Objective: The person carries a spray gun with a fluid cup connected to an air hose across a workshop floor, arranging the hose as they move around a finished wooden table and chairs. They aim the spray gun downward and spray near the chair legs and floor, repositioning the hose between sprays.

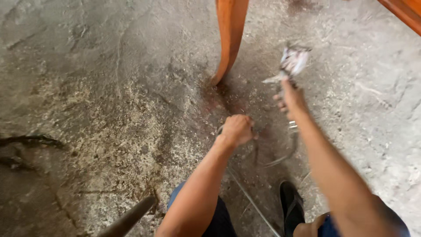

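My right hand (290, 97) grips a metal spray gun (291, 62) and holds it up above the concrete floor; the gun is blurred. A thin hose (280, 158) curves down from below that hand. My left hand (237, 130) is closed around this hose lower down, near the floor. An orange-brown curved wooden furniture leg (229, 37) stands just beyond both hands, its foot resting on a dark reddish stain (223, 98).
Rough grey concrete floor (96, 87) with a crack at the left (30, 141). Another orange wooden part (405, 13) shows at the top right. My black shoe (290, 204) and a dark rod (129, 218) lie near the bottom edge.
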